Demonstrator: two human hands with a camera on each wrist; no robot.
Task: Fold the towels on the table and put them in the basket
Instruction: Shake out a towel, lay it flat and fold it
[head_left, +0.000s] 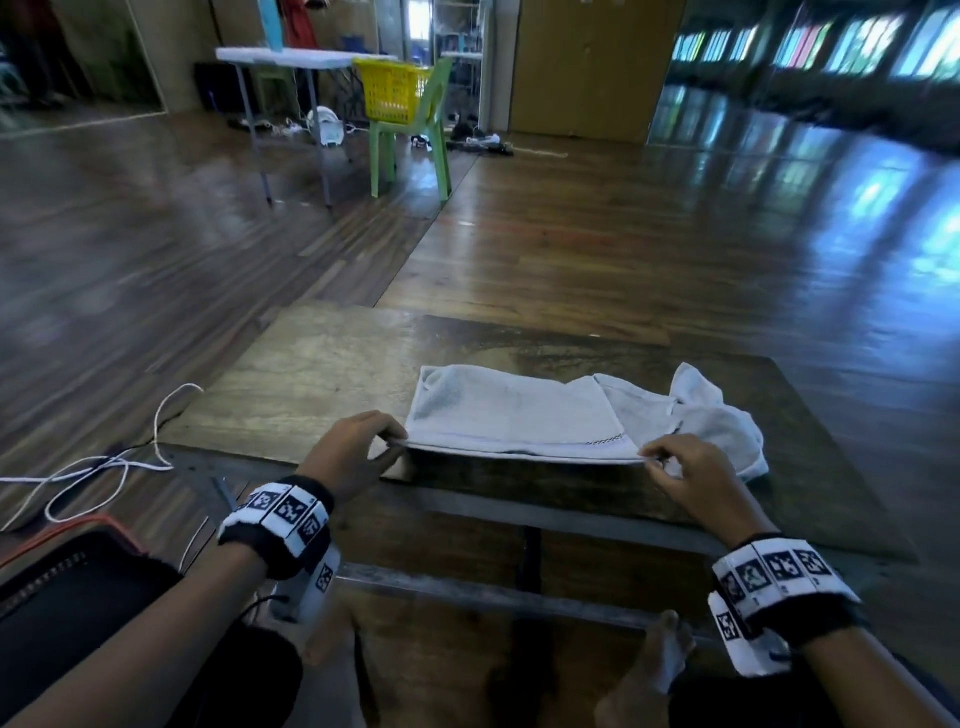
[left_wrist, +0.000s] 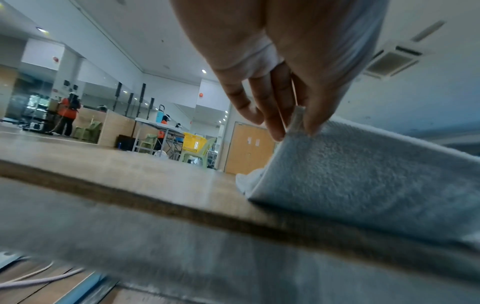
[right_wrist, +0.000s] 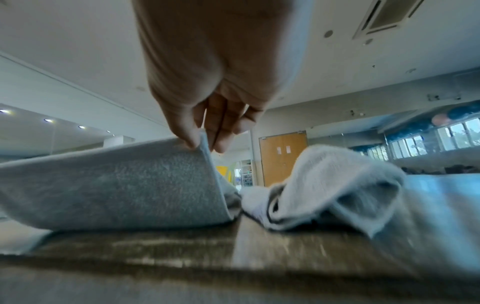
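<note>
A pale grey towel (head_left: 514, 415) lies spread on the low wooden table (head_left: 311, 384), its near edge lifted off the wood. My left hand (head_left: 387, 447) pinches the near left corner of this towel (left_wrist: 363, 170) between thumb and fingers. My right hand (head_left: 657, 460) pinches the near right corner of the same towel (right_wrist: 116, 185). A second towel (head_left: 722, 421), crumpled, lies just right of the first, and it fills the right of the right wrist view (right_wrist: 335, 185). The yellow basket (head_left: 392, 91) stands on a green chair far across the room.
A green plastic chair (head_left: 415, 140) and a white folding table (head_left: 296, 57) stand at the far side of the wooden floor. White cables (head_left: 104, 467) trail on the floor left of the table. A black bag (head_left: 62, 587) sits by my left arm.
</note>
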